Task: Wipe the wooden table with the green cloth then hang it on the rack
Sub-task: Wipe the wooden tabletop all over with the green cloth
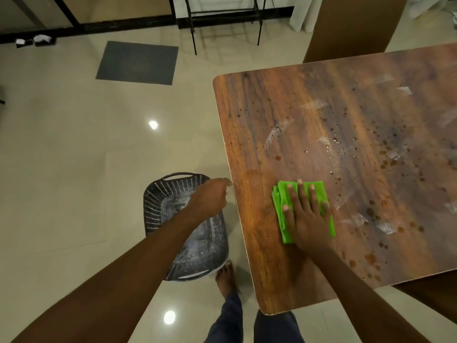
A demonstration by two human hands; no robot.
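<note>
The folded green cloth (319, 191) lies flat on the wooden table (309, 107), near its left edge. My right hand (306, 216) presses down on the cloth with fingers spread. Water drops and brown spots cover the table to the right of the cloth. My left hand (212, 196) is curled at the table's left edge, thumb touching the rim, above a basket. A black metal rack (222, 13) stands on the floor at the back, beyond the table.
A dark perforated plastic basket (158, 206) sits on the tiled floor left of the table, by my bare foot (226, 278). A grey mat (138, 61) lies further back. A brown panel (353, 26) stands behind the table.
</note>
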